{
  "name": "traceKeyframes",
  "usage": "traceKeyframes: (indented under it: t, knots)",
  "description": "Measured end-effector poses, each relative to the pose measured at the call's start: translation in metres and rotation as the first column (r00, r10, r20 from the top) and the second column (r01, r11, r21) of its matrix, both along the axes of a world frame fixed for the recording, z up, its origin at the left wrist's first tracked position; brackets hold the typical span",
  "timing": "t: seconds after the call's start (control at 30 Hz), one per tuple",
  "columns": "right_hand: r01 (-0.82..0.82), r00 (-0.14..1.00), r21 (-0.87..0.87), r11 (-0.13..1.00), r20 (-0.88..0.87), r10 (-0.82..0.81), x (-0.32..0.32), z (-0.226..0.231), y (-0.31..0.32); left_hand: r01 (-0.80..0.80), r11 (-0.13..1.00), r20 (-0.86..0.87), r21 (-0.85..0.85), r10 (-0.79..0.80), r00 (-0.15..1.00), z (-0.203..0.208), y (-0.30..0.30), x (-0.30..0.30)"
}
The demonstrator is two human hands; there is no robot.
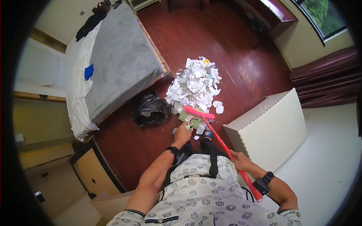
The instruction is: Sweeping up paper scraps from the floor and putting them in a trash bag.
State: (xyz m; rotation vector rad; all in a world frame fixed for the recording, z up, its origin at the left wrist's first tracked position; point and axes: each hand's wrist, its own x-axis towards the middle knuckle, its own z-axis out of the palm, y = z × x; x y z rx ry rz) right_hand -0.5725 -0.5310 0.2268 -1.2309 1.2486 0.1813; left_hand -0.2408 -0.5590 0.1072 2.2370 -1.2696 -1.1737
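My left hand (182,135) is closed around the handle of a light green dustpan (195,124), low over the floor in front of my feet. Scraps of paper lie in and around the pan. In my right hand (241,161) is the red stick of a broom (218,140), gripped near my hip and slanting down to the left. The broom's bright pink head rests across the dustpan, at the near edge of a large heap of crumpled and torn white paper (196,81). A few pieces lie loose to the heap's right.
An open black plastic bag (151,110) sits left of the heap, beside a bed with a grey mattress (120,56). To the right stands a white cabinet (269,128) with scalloped edges. Dark red curtains (328,81) hang beyond it. The floor (241,71) is reddish-brown wood.
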Motion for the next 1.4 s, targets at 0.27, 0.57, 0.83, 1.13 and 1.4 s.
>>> traceKeyframes:
  t: [0.27, 0.57, 0.83, 1.13, 1.4]
  knots:
    - [0.118, 0.993, -0.052, 0.992, 0.024, -0.117, 0.059, 0.051, -0.068, -0.029, 1.0, 0.046, 0.0, 0.029, 0.999, 0.024, 0.01, 0.018]
    - [-0.222, 0.974, -0.674, 0.704, -0.18, 0.135, 0.121, -0.111, -0.171, -0.121, 0.992, 0.004, -0.02, 0.122, 0.993, -0.004, 0.025, 0.027]
    - [-0.503, 0.864, -0.424, 0.753, -0.237, 0.443, 0.046, -0.09, -0.086, -0.429, 0.874, -0.141, -0.227, 0.407, 0.903, -0.024, 0.025, 0.038]
    - [-0.356, 0.928, -0.199, 0.913, -0.188, 0.321, 0.019, 0.009, -0.052, -0.385, 0.913, -0.12, -0.137, 0.37, 0.921, -0.011, 0.003, 0.0]
    - [-0.435, 0.897, -0.431, 0.791, -0.133, 0.421, 0.079, 0.018, -0.111, -0.345, 0.928, -0.11, -0.144, 0.332, 0.937, 0.004, 0.008, -0.003]
